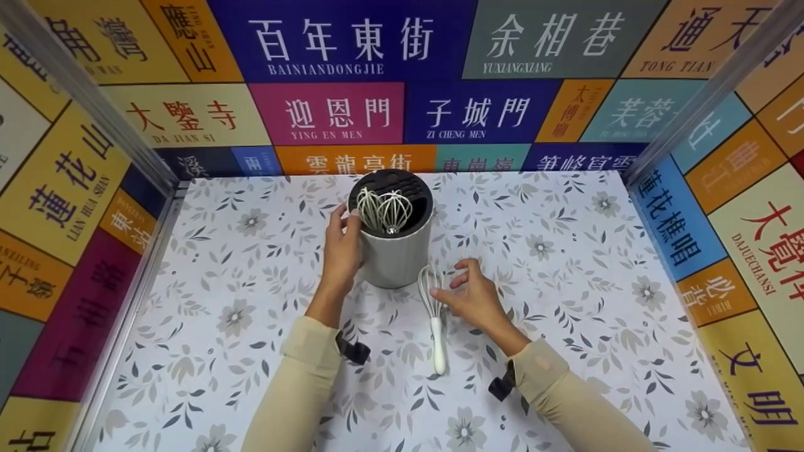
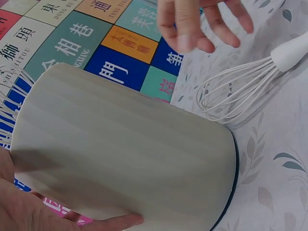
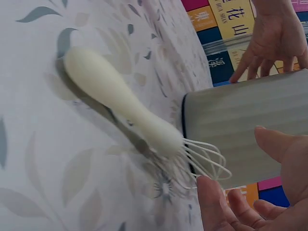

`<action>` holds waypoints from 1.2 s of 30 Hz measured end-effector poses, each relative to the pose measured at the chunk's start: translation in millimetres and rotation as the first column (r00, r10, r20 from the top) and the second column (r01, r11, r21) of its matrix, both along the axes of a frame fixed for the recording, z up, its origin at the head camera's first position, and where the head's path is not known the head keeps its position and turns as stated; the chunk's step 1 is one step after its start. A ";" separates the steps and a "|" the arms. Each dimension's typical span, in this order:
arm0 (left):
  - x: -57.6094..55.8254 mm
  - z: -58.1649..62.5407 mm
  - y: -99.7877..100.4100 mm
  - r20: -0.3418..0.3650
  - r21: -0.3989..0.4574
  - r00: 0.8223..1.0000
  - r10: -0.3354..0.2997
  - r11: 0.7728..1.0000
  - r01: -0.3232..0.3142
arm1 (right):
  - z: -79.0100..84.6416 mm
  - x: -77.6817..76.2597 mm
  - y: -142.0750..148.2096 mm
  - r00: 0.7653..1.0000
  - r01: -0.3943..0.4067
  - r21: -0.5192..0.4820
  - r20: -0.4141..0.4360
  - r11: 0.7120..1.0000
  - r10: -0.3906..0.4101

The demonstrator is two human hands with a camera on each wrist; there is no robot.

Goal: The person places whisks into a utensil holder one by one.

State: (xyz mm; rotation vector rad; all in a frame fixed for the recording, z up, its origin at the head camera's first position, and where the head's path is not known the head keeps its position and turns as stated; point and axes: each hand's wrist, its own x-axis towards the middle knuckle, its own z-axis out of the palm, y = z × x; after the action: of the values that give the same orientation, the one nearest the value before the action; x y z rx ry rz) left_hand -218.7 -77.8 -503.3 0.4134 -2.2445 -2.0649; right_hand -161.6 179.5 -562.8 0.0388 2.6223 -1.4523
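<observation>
A grey, round utensil holder (image 1: 396, 260) with a black slotted top (image 1: 402, 182) stands upright on the table. Two pale wire whisks, a left one (image 1: 369, 210) and a right one (image 1: 394, 212), poke out of its top. My left hand (image 1: 343, 245) rests against the holder's left side, fingers fairly straight on its wall in the right wrist view (image 3: 276, 41). A third whisk (image 1: 438, 345), with a cream handle, is in front of the holder, its wires beside the base. My right hand (image 1: 474, 295) hovers over those wires, fingers apart, holding nothing.
A white cloth with grey flowers and leaves (image 1: 239, 314) covers the table. Upright panels with colourful Chinese lettering (image 1: 326, 113) enclose its back and both sides. Dark wrist straps show, one on the left wrist (image 1: 353, 349) and one on the right (image 1: 502, 384).
</observation>
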 end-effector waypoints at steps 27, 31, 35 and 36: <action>-1.2 0.1 -0.3 -0.013 -0.006 1.000 0.001 1.000 -0.001 | -30.7 21.2 -7.3 0.979 -0.029 -0.075 0.200 0.997 0.043; -0.5 0.4 -0.5 -0.006 -0.010 1.000 0.006 1.000 -0.006 | -31.7 25.1 -8.8 0.974 -0.044 -0.089 0.220 0.995 0.062; -0.2 0.1 -0.7 -0.001 -0.017 1.000 0.005 1.000 -0.005 | -31.3 28.1 -9.4 0.972 -0.058 -0.083 0.224 0.995 0.075; -0.4 -0.2 -0.8 -0.003 -0.017 1.000 0.006 1.000 -0.006 | -31.3 28.6 -9.5 0.972 -0.061 -0.079 0.223 0.995 0.077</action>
State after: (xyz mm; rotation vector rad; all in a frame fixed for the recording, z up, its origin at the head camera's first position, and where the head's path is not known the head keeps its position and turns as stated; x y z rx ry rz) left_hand -219.0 -78.6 -503.5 0.4153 -2.2549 -2.0408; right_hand -133.1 170.0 -594.1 0.0980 2.3659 -1.4256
